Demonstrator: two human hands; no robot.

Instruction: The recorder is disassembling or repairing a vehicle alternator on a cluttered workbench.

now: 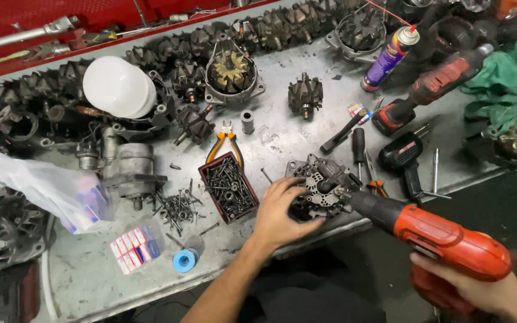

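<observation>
My left hand (pixel 280 210) rests on a grey and black alternator part (pixel 323 179) near the front edge of the metal bench (pixel 282 134), pressing it down from its left side. My right hand (pixel 480 290) grips the handle of an orange cordless drill (pixel 444 236) at the lower right. The drill's dark nose points up and left and touches the part's right side. The fingers of my right hand are partly hidden behind the drill body.
A red tray of screws (pixel 230 186) and loose screws (pixel 178 206) lie left of my hand, with orange pliers (pixel 225 140) behind. Rotors (pixel 305 94), alternator housings (pixel 231 72), a white dome (pixel 118 87), a spray can (pixel 390 57), two more drills (pixel 432 90) and screwdrivers crowd the bench.
</observation>
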